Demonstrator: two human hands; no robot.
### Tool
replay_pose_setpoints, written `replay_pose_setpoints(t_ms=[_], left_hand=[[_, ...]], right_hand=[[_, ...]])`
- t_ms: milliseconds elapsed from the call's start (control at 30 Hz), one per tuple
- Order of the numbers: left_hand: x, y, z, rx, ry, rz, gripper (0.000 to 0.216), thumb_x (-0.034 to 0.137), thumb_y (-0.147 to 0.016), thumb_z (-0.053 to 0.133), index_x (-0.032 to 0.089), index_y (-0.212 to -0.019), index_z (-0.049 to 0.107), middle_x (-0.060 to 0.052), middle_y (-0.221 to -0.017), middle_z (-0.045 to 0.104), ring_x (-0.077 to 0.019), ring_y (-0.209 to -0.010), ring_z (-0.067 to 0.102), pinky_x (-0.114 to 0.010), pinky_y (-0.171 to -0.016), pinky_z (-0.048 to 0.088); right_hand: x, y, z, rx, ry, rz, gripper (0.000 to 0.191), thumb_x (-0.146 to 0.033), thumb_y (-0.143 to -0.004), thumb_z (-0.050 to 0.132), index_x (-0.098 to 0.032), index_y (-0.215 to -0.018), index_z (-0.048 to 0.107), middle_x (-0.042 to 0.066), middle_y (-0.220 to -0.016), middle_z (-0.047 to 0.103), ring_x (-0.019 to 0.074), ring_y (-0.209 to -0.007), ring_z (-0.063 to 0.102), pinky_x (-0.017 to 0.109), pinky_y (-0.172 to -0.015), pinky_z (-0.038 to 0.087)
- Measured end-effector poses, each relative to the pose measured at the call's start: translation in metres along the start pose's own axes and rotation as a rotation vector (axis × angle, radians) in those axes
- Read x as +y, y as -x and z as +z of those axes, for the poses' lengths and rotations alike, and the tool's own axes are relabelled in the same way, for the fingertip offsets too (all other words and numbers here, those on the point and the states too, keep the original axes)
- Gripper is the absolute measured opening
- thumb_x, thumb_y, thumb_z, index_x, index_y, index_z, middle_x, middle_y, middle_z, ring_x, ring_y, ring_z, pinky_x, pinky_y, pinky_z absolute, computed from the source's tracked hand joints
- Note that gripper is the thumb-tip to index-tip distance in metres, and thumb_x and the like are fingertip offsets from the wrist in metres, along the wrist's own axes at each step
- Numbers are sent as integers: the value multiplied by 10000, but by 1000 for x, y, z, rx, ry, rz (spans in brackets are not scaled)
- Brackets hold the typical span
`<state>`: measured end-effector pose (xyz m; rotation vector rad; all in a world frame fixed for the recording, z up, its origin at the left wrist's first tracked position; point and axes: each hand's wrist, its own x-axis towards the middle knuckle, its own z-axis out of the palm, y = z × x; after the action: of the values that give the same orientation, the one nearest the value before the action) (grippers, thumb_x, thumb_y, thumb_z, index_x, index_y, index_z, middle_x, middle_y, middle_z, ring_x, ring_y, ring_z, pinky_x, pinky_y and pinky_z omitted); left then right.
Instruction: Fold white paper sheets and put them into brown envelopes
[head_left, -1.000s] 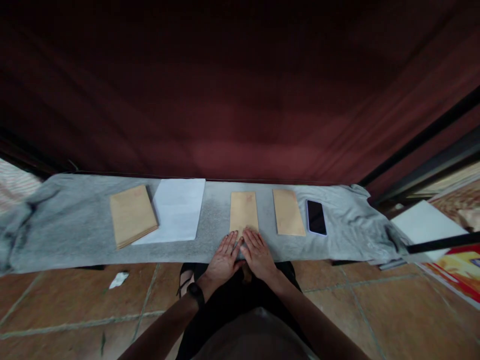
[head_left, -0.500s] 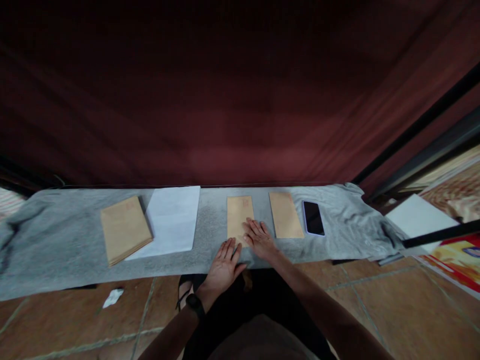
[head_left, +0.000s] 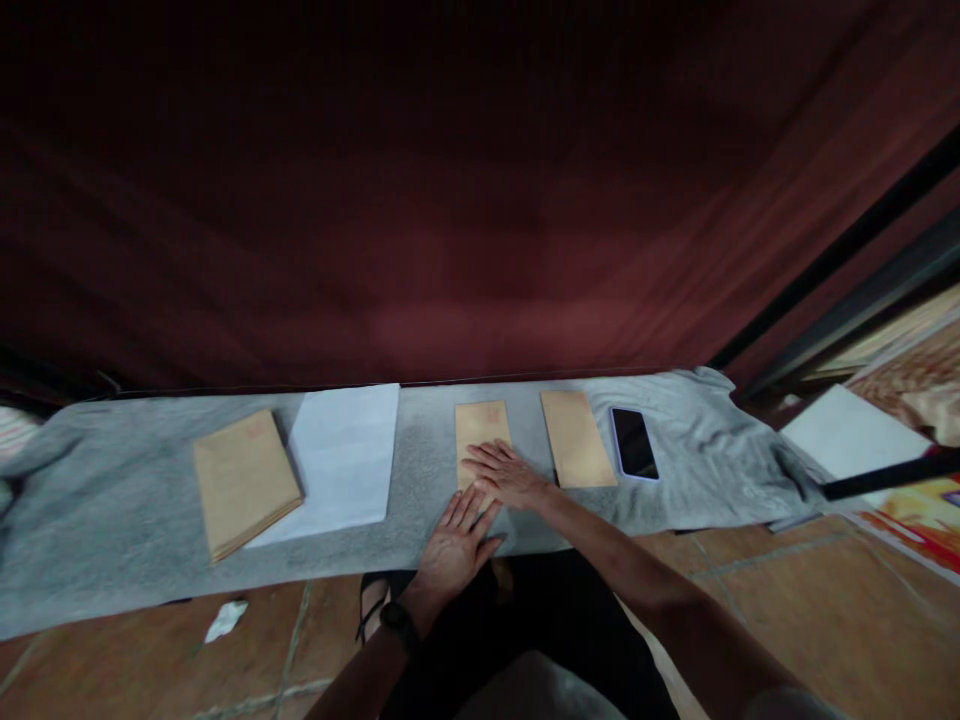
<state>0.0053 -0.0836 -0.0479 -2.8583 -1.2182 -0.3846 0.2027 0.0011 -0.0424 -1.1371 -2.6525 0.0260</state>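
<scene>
A brown paper envelope (head_left: 480, 425) lies upright in front of me on a grey cloth, with a faint reddish print near its top right. My right hand (head_left: 510, 475) rests flat across its middle, fingers stretched to the left. At its lower edge is my left hand (head_left: 454, 545), fingers extended, the fingertips close to or touching the right hand. A dark watch (head_left: 400, 625) circles the left wrist. The lower part of the envelope is mostly hidden under both hands. A second brown envelope (head_left: 577, 440) lies just to the right, untouched.
A stack of brown envelopes (head_left: 246, 485) overlaps white paper sheets (head_left: 349, 455) at the left. A phone (head_left: 634, 443) lies at the right on the grey cloth (head_left: 712, 455). Behind rises a dark red panel (head_left: 480, 250). A crumpled white scrap (head_left: 225, 620) lies on the tiled floor.
My right hand has slid left across the envelope, toward the left hand's fingertips. The view has shifted slightly. The other envelopes and the phone stay in place.
</scene>
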Motion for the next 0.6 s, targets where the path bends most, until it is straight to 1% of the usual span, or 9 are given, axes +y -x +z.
replay_pose_setpoints(t_ms=[67,167,300,433,600], left_hand=[[1,-1,-2,8,-3,3,582,473,-991,501,268,-1527,401,-96,-1575,434,-280,-1463,387,-495,-1193,340],[2,-2,-3,5,-11,-5,586,477,-996,488,271,-1535,383,-98,-1602,388,-275,-1475,365,-484,-1199,332],[4,-2,-4,-20,-14,-9,594,485,-998,476,263,-1539,370,-115,-1610,371,-285,-1480,356,-495,-1191,338],[6,-3,-5,-38,-19,-13,621,495,-992,486,245,-1545,355,-140,-1614,354,-299,-1489,335,-513,-1194,322],[7,-2,-4,-46,-8,-25,657,510,-980,509,254,-1557,328,-141,-1636,305,-303,-1500,309,-515,-1208,289]], right_hand=[[8,-6,3,9,20,3,460,-358,-1037,482,-312,-1494,451,3,-1597,400,191,-1462,373,440,-1220,257],[20,-16,7,6,35,30,466,-360,-1032,493,-316,-1493,452,-4,-1607,381,200,-1464,374,441,-1222,256],[33,-30,10,-33,46,103,463,-364,-1055,421,-299,-1513,424,-12,-1622,347,225,-1482,342,467,-1229,234],[43,-45,11,-58,55,196,469,-363,-1067,358,-273,-1525,413,15,-1627,336,240,-1488,328,473,-1225,228],[52,-59,13,-65,56,279,489,-358,-1060,364,-217,-1525,415,85,-1630,319,261,-1491,321,488,-1219,226]])
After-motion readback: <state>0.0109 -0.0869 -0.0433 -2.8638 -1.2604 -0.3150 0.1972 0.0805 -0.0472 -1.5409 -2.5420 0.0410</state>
